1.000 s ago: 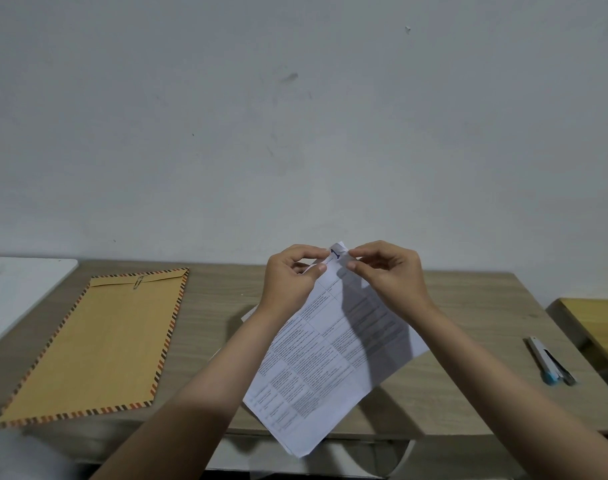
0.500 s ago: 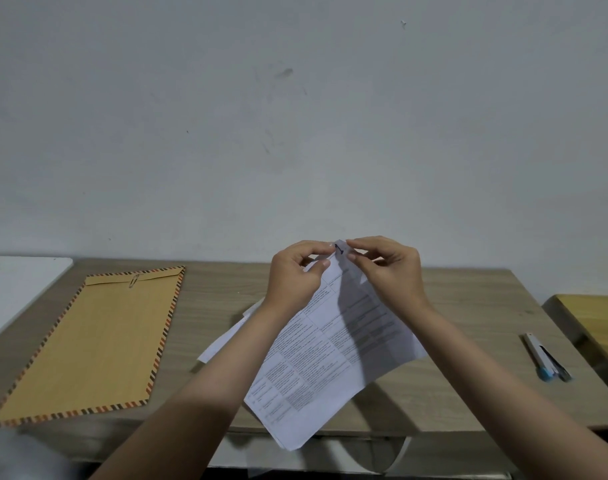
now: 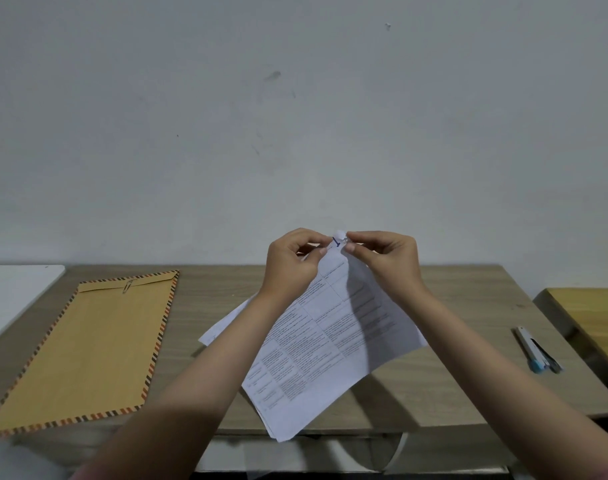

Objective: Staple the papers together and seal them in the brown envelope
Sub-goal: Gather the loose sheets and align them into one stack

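I hold a stack of printed white papers (image 3: 327, 344) up above the table, hanging from one top corner. My left hand (image 3: 292, 265) pinches that corner from the left and my right hand (image 3: 385, 258) pinches it from the right, fingertips nearly touching. A small dark mark shows at the corner between the fingers. The brown envelope (image 3: 88, 355) with a striped border lies flat at the left, a paper clip on its flap. A blue and silver stapler (image 3: 536, 351) lies on the table at the right, away from both hands.
The wooden table (image 3: 469, 393) ends at its front edge just below the papers. A white surface (image 3: 15, 292) adjoins it at the far left and a yellow wooden one (image 3: 586, 317) at the far right. A plain wall stands behind.
Both hands have lifted the papers' corner slightly higher and brought the fingertips closer together. The sheets have fanned a little, with one edge showing to the left.
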{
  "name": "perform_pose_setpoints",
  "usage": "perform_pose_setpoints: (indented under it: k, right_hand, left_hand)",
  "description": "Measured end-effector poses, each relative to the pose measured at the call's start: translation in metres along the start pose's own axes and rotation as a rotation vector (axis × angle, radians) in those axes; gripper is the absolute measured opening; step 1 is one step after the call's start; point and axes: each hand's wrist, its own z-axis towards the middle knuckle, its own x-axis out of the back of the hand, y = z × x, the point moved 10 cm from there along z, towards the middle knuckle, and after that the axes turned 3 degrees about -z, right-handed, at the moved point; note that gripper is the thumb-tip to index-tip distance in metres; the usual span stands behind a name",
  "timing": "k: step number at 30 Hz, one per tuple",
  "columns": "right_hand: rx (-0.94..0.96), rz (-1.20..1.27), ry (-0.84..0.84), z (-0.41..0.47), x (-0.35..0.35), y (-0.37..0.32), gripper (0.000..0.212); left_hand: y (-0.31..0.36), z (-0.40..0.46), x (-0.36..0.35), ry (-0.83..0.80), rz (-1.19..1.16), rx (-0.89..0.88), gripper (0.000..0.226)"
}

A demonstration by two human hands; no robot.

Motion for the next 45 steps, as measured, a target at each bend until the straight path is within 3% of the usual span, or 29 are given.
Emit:
perform_pose_setpoints:
  k: [14, 28, 45]
  right_hand:
    - [0.078, -0.143, 0.027, 0.0, 0.014, 0.003, 0.026]
    - [-0.043, 0.006, 0.202, -0.008, 0.06, 0.026, 0.016]
    - [-0.22, 0.083, 0.408, -0.053, 0.18, 0.093, 0.013]
  left_hand:
    - [0.008, 0.005, -0.014, -0.021, 0.002, -0.078, 0.026]
    - [0.013, 0.001, -0.064, -0.097, -0.035, -0.12, 0.024]
    - [-0.03, -0.021, -0.205, -0.311, -0.085, 0.194, 0.026]
